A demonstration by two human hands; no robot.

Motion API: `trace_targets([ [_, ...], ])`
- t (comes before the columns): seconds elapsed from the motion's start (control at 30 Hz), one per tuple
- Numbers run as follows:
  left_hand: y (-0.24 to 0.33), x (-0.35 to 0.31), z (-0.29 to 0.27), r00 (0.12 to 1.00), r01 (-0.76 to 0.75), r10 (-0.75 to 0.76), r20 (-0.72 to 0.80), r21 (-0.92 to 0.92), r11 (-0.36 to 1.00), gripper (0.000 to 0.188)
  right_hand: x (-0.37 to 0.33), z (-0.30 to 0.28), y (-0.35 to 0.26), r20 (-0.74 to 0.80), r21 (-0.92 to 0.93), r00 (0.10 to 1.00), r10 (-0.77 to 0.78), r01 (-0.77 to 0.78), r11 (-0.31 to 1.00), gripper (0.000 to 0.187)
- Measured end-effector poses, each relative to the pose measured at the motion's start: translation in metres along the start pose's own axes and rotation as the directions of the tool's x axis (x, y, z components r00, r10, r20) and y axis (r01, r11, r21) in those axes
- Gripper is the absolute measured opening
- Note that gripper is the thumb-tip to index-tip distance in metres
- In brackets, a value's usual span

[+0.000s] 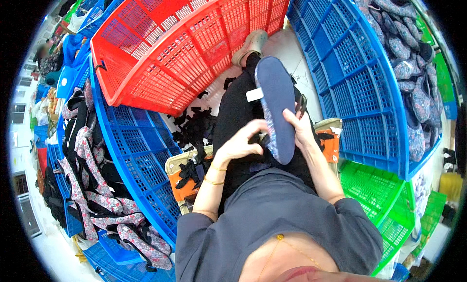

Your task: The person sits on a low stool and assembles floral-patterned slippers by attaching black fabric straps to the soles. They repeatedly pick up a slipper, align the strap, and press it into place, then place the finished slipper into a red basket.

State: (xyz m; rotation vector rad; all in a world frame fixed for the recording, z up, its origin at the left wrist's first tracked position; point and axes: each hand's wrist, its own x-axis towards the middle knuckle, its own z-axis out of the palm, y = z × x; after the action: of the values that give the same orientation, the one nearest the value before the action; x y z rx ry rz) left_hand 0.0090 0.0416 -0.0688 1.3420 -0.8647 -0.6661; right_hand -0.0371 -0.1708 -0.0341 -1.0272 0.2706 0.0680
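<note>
A slipper (278,107) is held up over my lap, its navy sole facing me and its toe end pointing away. Floral fabric shows along its left side, and a white tag (254,95) sticks out there. My right hand (302,129) grips the slipper's right edge, thumb on the sole, other fingers mostly hidden behind. A small dark object (302,106), too unclear to name, shows by those fingers. My left hand (243,142) is curled at the slipper's lower left edge, its fingertips partly hidden behind the slipper.
A large red basket (209,44) stands ahead. Blue baskets flank me: floral slippers (104,204) fill the left one (134,146), more slippers (408,53) the right one (360,82). Black scraps (194,129) litter the floor. A green basket (377,192) sits at my right.
</note>
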Motion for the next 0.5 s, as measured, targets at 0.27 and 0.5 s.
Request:
trace_targets([
  [0.27, 0.031, 0.018, 0.006, 0.769, -0.152, -0.326, -0.550, -0.652, 0.743, 0.043, -0.038, 0.021, 0.025, 0.149, -0.503, 0.979, -0.137, 0.195, 0.842, 0.051],
  [0.5, 0.033, 0.016, 0.011, 0.747, -0.095, -0.336, -0.574, -0.592, 0.800, 0.042, -0.011, 0.035, -0.024, 0.129, -0.570, 0.944, -0.303, 0.321, 0.756, 0.033],
])
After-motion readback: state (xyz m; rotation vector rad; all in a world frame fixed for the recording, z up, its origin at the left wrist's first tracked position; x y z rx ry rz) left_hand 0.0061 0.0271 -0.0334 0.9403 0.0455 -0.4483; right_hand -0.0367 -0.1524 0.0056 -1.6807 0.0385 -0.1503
